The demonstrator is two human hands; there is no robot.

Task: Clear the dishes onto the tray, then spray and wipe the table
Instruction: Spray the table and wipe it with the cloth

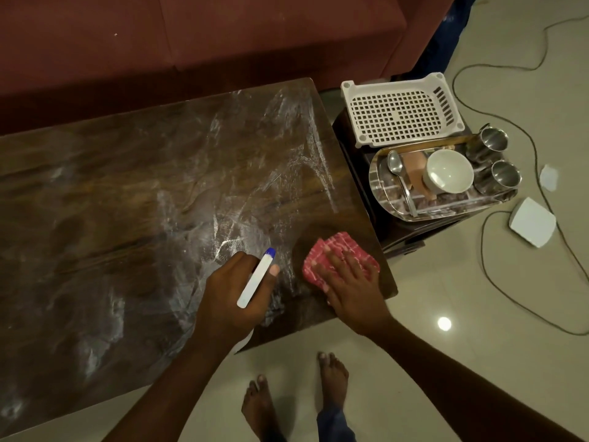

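The dark wooden table [127, 202] carries whitish wet streaks over its right half. My left hand [232, 298] grips a white spray bottle [255, 279] with a blue nozzle, held just above the table's near right part. My right hand [350, 282] presses flat on a folded red-and-white checked cloth [331, 250] at the table's near right corner. On a small side stand to the right, a steel tray [382, 199] holds a white bowl [449, 170], a spoon [396, 170] and two steel cups [505, 175].
A white perforated plastic basket [401, 110] sits behind the tray on the stand. A maroon sofa [191, 33] runs along the table's far side. Cables [497, 282] and white paper pieces [532, 221] lie on the tiled floor at right. My bare feet [331, 378] stand by the table's near edge.
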